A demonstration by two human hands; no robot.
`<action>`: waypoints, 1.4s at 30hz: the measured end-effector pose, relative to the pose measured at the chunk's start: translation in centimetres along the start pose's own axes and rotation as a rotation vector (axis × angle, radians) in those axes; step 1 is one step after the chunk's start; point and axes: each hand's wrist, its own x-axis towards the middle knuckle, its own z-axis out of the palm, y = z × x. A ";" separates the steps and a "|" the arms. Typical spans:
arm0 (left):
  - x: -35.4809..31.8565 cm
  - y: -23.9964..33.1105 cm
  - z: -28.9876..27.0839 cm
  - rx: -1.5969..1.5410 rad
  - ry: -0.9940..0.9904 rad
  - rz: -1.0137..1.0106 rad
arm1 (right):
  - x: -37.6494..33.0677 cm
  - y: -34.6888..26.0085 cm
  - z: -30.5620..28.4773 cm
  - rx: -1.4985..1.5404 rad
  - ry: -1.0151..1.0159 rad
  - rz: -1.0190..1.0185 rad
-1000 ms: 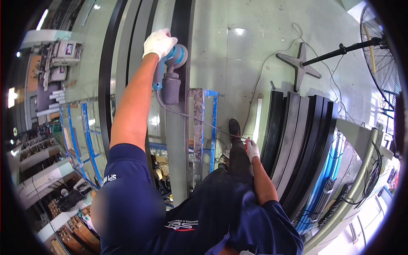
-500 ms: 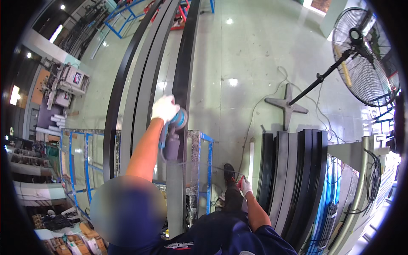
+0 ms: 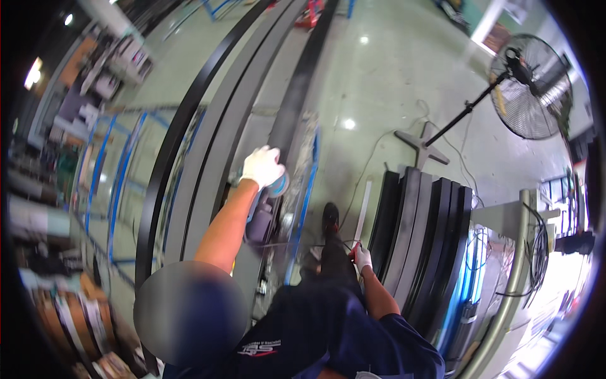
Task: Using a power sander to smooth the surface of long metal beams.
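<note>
My left hand (image 3: 262, 165), in a white glove, is closed over the top of a blue and grey power sander (image 3: 261, 221). The sander rests on a long dark metal profile (image 3: 297, 101), whose near stretch looks dull grey. From the tool a thin cord (image 3: 297, 244) runs right to my gloved right hand (image 3: 362, 257), low beside my leg. Fingers of that hand are closed round the cord; a bit of red shows at them, too small to name. Left of the sander lie grey profiles (image 3: 221, 132) and a black one (image 3: 183, 120).
Blue metal stands (image 3: 306, 208) carry the profiles. More black and grey profiles (image 3: 413, 227) lie to my right, beside blue-wrapped lengths (image 3: 464, 290). A large pedestal fan (image 3: 530, 88) stands far right, cables trailing on the floor (image 3: 360, 76). Machines (image 3: 123, 63) stand far left.
The view has turned and shifted. My left hand and the sander are nearer to me along the profile. My right hand still has hold of the cord.
</note>
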 end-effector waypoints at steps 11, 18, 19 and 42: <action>-29.7 -5.0 2.0 -0.046 0.051 -0.064 | -6.4 10.2 -2.0 -0.191 0.026 -0.059; -41.9 -6.5 2.0 -0.004 0.045 -0.301 | -6.7 6.1 -0.6 -0.737 -0.016 -0.240; -42.4 -6.4 2.1 -0.028 0.051 -0.346 | -6.3 5.7 -0.5 -0.755 -0.025 -0.218; 21.0 1.7 -1.6 0.065 -0.032 0.069 | 15.7 -6.0 2.7 -0.347 0.053 0.091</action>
